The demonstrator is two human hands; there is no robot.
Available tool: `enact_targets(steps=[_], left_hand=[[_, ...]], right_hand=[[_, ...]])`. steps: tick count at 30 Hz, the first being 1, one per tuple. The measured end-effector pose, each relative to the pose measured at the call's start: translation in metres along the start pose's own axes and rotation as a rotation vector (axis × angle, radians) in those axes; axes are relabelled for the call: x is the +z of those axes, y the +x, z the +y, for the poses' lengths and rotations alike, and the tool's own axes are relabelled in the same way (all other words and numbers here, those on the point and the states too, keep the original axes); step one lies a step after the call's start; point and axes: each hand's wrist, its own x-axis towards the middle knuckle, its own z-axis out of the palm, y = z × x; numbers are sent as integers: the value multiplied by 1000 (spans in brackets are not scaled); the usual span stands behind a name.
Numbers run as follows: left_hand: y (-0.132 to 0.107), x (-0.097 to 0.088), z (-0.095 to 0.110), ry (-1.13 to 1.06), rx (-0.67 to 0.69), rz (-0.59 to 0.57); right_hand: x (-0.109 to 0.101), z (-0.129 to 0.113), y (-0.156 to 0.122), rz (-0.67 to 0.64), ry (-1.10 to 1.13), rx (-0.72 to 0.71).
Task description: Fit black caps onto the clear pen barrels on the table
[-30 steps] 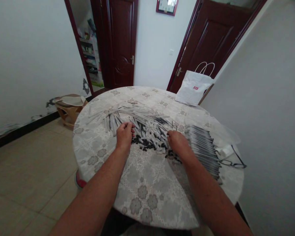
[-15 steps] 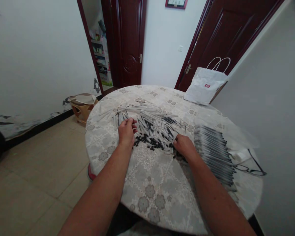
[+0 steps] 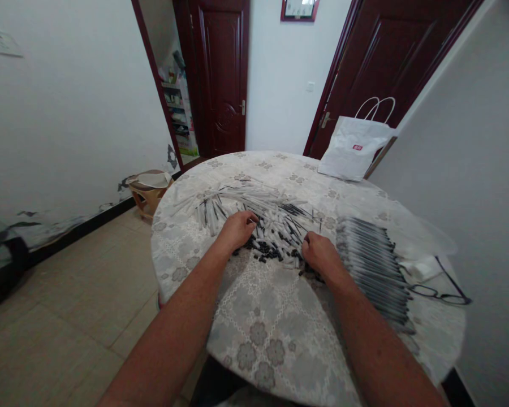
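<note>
My left hand (image 3: 239, 227) is over the middle of a loose pile of pen parts, its fingers curled together; what they hold, if anything, is too small to make out. At the pile's right side, my right hand (image 3: 319, 249) is closed with thumb and fingertips together, its contents hidden. Between the hands lie small black caps (image 3: 266, 249) and short whitish pieces. Behind them spread pale pen tubes (image 3: 254, 196) and thin dark refills (image 3: 292, 210). Right of my right hand, many dark-tipped pens (image 3: 375, 265) lie side by side in a stack.
A round table with a flowered tablecloth (image 3: 258, 305) carries everything. Eyeglasses (image 3: 439, 293) and clear plastic lie beyond the pen stack. A white paper bag (image 3: 354, 150) stands at the far right edge. On the floor to the left is a stool (image 3: 148, 195).
My left hand has moved right, from the pile's left side to over its middle, and its fingers have reached among the parts. My right hand has stayed nearly in place. The view has shifted slightly.
</note>
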Motion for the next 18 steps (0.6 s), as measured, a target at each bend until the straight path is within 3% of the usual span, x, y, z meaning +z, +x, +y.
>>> enact_targets(steps=[4,13,18], left_hand=[[2,11,-8,270,54,-47],[4,18,-34,345,77,-95],[0,16,-36,377,125,-142]], right_hand=[[-1,-5,-2,34,31,-12],[-6,-14,-7,58,42,-43],[-3,-12,-6,91,51,-45]])
